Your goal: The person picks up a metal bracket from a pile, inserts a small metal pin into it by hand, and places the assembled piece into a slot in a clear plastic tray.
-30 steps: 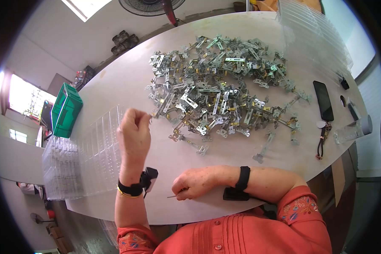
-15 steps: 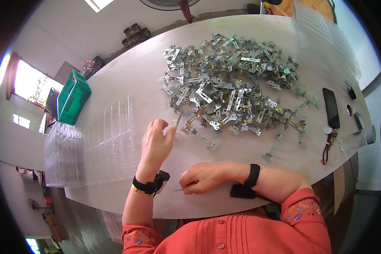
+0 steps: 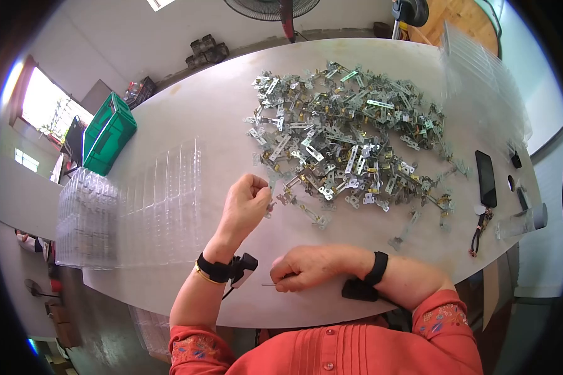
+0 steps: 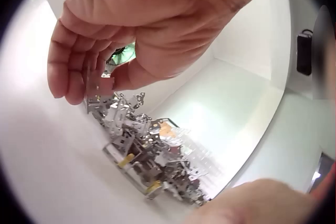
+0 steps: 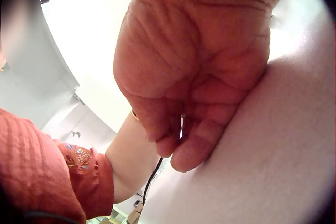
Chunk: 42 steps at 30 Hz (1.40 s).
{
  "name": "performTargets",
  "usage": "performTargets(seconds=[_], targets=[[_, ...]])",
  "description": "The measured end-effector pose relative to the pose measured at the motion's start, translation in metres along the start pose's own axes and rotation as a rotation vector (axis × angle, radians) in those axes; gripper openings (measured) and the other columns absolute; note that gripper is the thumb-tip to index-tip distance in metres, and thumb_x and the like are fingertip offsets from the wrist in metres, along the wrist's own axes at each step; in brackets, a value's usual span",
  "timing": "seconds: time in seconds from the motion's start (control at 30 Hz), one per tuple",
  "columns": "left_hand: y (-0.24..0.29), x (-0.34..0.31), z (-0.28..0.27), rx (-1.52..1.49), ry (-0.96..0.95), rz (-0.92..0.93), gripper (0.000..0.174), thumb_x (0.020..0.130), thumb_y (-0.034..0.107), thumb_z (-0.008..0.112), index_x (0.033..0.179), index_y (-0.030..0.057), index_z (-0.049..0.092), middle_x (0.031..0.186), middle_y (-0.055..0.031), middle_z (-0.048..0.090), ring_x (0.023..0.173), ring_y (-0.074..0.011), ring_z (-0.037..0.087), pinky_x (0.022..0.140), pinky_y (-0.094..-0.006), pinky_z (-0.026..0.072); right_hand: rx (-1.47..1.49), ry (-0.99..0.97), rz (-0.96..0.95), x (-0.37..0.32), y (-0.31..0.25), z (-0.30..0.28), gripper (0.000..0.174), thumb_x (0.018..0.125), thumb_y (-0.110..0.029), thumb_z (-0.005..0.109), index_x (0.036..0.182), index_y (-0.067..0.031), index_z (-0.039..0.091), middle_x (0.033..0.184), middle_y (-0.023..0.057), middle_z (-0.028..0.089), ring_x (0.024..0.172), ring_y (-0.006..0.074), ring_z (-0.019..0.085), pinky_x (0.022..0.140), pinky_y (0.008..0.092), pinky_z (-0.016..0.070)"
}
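Note:
Near the lower left edge of a heap of metal parts (image 3: 350,137), the left hand (image 3: 245,206) pinches a small metal part (image 3: 269,206). In the left wrist view that hand (image 4: 142,29) has a flat metal piece (image 4: 98,88) between thumb and fingers, with the heap (image 4: 152,155) beyond. The right hand (image 3: 306,269) rests low over the table, fingers curled round a thin metal tool (image 3: 268,285) whose tip points left. In the right wrist view the right hand's (image 5: 189,71) fingers hide most of the tool.
Clear plastic trays (image 3: 162,206) lie on the table's left side beside a stack of trays (image 3: 87,219); more trays (image 3: 481,87) stand at the back right. A green crate (image 3: 109,134) is at the far left. A phone (image 3: 485,178) and a bottle (image 3: 522,222) lie on the right.
From beside the trays, the left hand has moved right along the heap's lower left edge, and its pinched part now shows beside the fingertips. The right hand keeps its hold; the head view has shifted.

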<state>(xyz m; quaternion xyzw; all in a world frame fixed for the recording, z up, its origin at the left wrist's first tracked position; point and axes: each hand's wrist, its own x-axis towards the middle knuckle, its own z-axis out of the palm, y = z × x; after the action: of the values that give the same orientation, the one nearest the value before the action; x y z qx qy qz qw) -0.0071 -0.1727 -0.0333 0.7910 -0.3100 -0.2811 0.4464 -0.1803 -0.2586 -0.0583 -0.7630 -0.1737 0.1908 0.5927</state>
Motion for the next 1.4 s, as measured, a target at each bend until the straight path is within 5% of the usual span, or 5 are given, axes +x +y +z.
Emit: performTargets(seconds=[0.13, 0.73, 1.07, 1.27, 1.4], targets=[[0.007, -0.018, -0.002, -0.317, -0.087, -0.063, 0.016, 0.099, 0.01, 0.056, 0.106, -0.0053, 0.057, 0.085, -0.0077, 0.066, 0.073, -0.0126, 0.066, 0.068, -0.0285, 0.0573, 0.018, -0.007, 0.006, 0.001, -0.001, 0.0, 0.027, 0.095, -0.025, 0.058, 0.093, -0.0004, 0.068, 0.088, 0.0125, 0.066, 0.08, 0.0243, 0.067, 0.074, 0.0375, 0.0511], [-0.012, -0.031, 0.003, -0.697, -0.053, -0.087, 0.014, 0.103, 0.006, 0.054, 0.115, 0.0017, 0.048, 0.096, -0.0086, 0.064, 0.084, -0.0175, 0.07, 0.074, -0.0303, 0.0562, 0.046, 0.0, -0.075, 0.003, 0.007, 0.003, 0.023, 0.099, -0.024, 0.06, 0.095, -0.0019, 0.066, 0.129, 0.0154, 0.06, 0.098, 0.0246, 0.064, 0.086, 0.0371, 0.0507], [-0.041, -0.016, 0.016, -0.907, -0.2, 0.088, 0.025, 0.1, -0.001, 0.057, 0.121, 0.0033, 0.044, 0.101, -0.0085, 0.066, 0.098, -0.0211, 0.071, 0.086, -0.0282, 0.0524, 0.137, -0.093, -0.045, 0.004, 0.0, -0.001, 0.024, 0.1, -0.024, 0.061, 0.092, -0.0019, 0.064, 0.147, 0.02, 0.051, 0.114, 0.0256, 0.06, 0.093, 0.0356, 0.0473], [-0.047, -0.019, 0.016, -0.977, -0.256, 0.076, 0.028, 0.099, -0.003, 0.058, 0.122, 0.0041, 0.044, 0.102, -0.0067, 0.064, 0.1, -0.022, 0.071, 0.089, -0.0294, 0.052, 0.18, -0.151, 0.041, 0.003, -0.007, -0.003, 0.025, 0.103, -0.023, 0.059, 0.089, -0.002, 0.063, 0.138, 0.0188, 0.058, 0.11, 0.0267, 0.06, 0.095, 0.0381, 0.0468], [-0.047, -0.02, 0.018, -0.959, -0.26, 0.089, 0.029, 0.098, -0.004, 0.059, 0.121, 0.0049, 0.045, 0.099, -0.0018, 0.058, 0.097, -0.0136, 0.065, 0.088, -0.0285, 0.0516, 0.232, -0.165, 0.089, -0.001, -0.017, -0.01, 0.022, 0.103, -0.019, 0.061, 0.09, -0.0012, 0.065, 0.128, 0.0181, 0.065, 0.11, 0.0269, 0.062, 0.095, 0.0382, 0.048]])
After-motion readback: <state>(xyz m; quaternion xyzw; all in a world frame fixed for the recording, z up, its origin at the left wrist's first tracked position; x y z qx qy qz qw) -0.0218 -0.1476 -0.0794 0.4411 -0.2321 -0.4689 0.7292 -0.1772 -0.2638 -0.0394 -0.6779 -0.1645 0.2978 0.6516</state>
